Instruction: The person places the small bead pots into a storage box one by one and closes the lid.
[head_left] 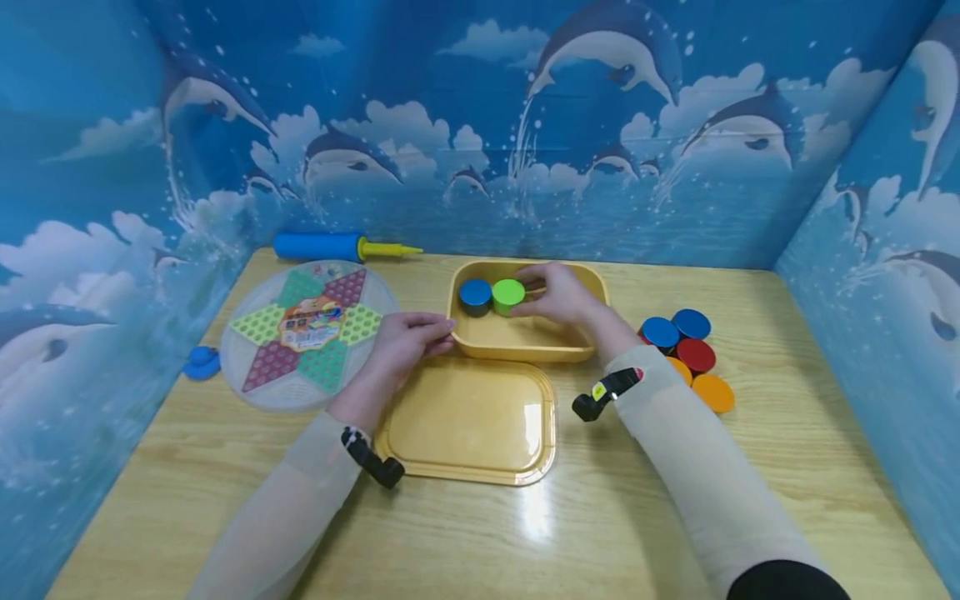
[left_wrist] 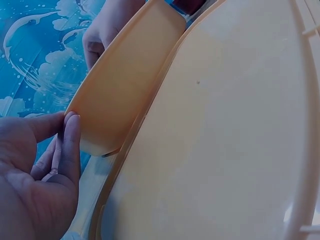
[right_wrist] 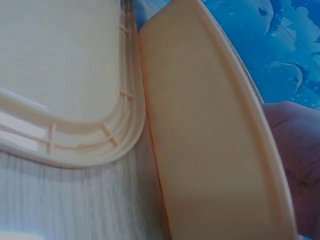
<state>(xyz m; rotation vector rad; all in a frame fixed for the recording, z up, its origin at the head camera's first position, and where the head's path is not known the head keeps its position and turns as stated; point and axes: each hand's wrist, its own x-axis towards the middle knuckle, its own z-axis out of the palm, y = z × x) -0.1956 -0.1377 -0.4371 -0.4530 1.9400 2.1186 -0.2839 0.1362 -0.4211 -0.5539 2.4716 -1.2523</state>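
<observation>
My left hand (head_left: pixel 408 343) pinches the left front rim of a yellow plastic box (head_left: pixel 517 348) between thumb and fingertips. In the left wrist view the same pinch shows on the box wall (left_wrist: pixel 120 85). Inside the box, my right hand (head_left: pixel 558 293) grips a bright green round piece (head_left: pixel 508 293) from its right side. A blue round piece (head_left: pixel 476 295) with a dark lower part stands right beside it on the left. From the right wrist view, the box wall hides the right hand's fingers and the pieces. In front of the box lies its flat yellow lid (head_left: pixel 465 421).
Several blue, red (head_left: pixel 696 356) and orange round pieces (head_left: pixel 713 392) cluster right of the box. Leftward lie a round star-patterned game board (head_left: pixel 273 367), a small blue object (head_left: pixel 202 363) and a blue pump (head_left: pixel 318 247) with a yellow nozzle. Dolphin-printed sheets wall the table (head_left: pixel 585 517).
</observation>
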